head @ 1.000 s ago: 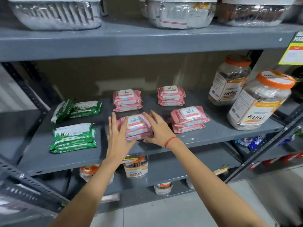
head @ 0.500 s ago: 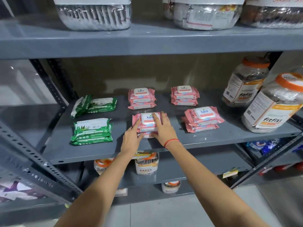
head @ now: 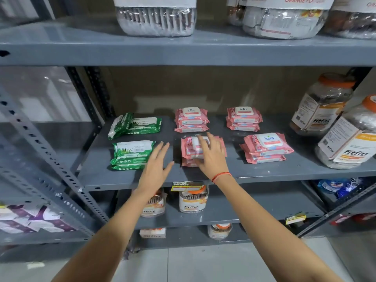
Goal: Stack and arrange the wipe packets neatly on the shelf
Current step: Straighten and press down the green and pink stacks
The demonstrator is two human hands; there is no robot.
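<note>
Soft, perhaps overhead light; blurred fingers (head: 200, 140)

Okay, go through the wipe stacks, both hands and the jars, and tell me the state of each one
front pink stack: right hand on top
right hand: flat, pressing stack
left hand: open, touching nothing
back green packets: untidy, one tilted
front green stack: flat
other pink stacks: flat
fitfizz jars: upright, lidded

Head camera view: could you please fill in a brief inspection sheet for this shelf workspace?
Surface: grey metal shelf, middle tier.
Job's things: four pink wipe stacks; two green wipe groups, the rear one untidy.
Clutter: fitfizz jars at right.
Grippers: right hand flat on the front-centre pink stack; left hand open, holding nothing.
Cables: nothing seen.
Surroundings: jars above and below; tiled floor.
</note>
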